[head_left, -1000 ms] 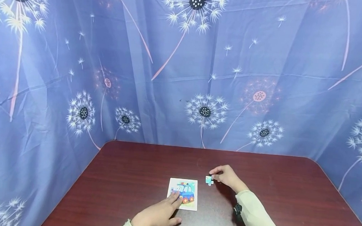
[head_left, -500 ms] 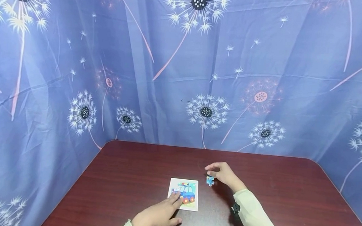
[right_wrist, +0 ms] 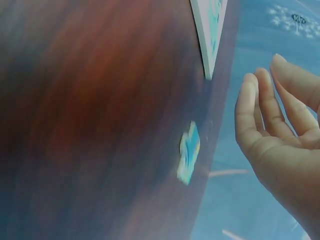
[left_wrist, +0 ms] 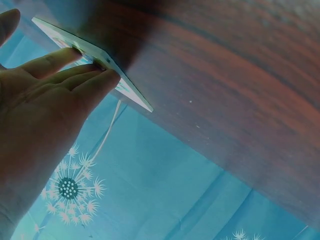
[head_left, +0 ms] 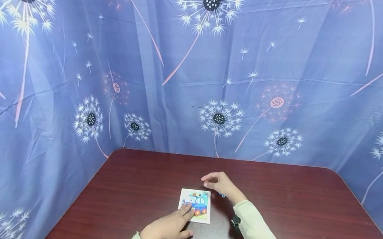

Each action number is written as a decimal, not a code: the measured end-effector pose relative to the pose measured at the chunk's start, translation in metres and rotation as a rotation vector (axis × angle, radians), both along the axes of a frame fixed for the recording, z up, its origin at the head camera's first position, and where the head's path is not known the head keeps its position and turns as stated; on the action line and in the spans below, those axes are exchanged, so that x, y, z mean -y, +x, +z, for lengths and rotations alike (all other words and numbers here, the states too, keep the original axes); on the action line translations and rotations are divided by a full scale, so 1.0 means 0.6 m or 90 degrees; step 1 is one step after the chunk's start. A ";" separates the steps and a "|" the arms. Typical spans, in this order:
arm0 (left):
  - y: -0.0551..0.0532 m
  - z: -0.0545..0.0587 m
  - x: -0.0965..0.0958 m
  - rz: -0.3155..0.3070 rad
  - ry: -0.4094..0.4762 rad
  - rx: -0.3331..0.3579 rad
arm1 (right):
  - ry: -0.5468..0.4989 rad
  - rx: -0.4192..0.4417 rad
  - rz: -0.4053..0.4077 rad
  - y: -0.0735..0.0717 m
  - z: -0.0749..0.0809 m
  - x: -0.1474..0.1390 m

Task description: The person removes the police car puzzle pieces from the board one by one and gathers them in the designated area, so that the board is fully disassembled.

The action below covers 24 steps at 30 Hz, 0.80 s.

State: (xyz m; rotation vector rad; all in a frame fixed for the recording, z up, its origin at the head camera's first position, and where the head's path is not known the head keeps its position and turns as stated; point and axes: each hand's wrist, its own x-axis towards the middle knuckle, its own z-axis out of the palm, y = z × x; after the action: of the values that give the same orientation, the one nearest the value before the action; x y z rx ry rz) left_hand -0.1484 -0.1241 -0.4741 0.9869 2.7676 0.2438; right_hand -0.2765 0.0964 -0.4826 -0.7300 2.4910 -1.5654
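Note:
A white-bordered jigsaw puzzle [head_left: 207, 220] showing a blue cartoon car lies flat on the table. My left hand [head_left: 168, 226] rests straight fingertips on its lower left part, covering some of the picture. In the left wrist view those fingers [left_wrist: 95, 87] press on the face of the puzzle board [left_wrist: 132, 95]. My right hand [head_left: 223, 186] hovers just beyond the board's upper right corner, fingers loosely bent and holding nothing. Beneath it a loose blue puzzle piece [right_wrist: 189, 154] lies on the table, mostly hidden by the hand in the head view.
The dark red wooden table [head_left: 141, 182] has rounded far corners. A blue curtain with dandelion prints [head_left: 178, 115] hangs behind it and along its sides. A black round object [head_left: 235, 221] sits at the right sleeve's cuff.
My right hand has moved left from the loose piece toward the board's upper corner, leaving the piece on the table. My left hand stays on the board.

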 end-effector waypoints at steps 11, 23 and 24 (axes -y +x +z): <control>0.000 0.000 0.000 -0.001 0.000 0.008 | 0.039 0.014 0.088 0.013 -0.011 0.048; 0.001 0.004 0.000 -0.004 0.008 0.019 | 0.094 0.062 0.105 0.023 -0.009 0.055; 0.001 0.004 0.000 -0.004 0.007 0.019 | 0.106 0.063 0.106 0.024 -0.008 0.056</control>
State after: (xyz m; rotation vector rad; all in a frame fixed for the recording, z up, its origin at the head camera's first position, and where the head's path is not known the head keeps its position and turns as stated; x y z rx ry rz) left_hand -0.1478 -0.1241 -0.4718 0.9874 2.7385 0.2716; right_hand -0.2619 0.0628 -0.4873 -0.7912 2.3852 -1.2894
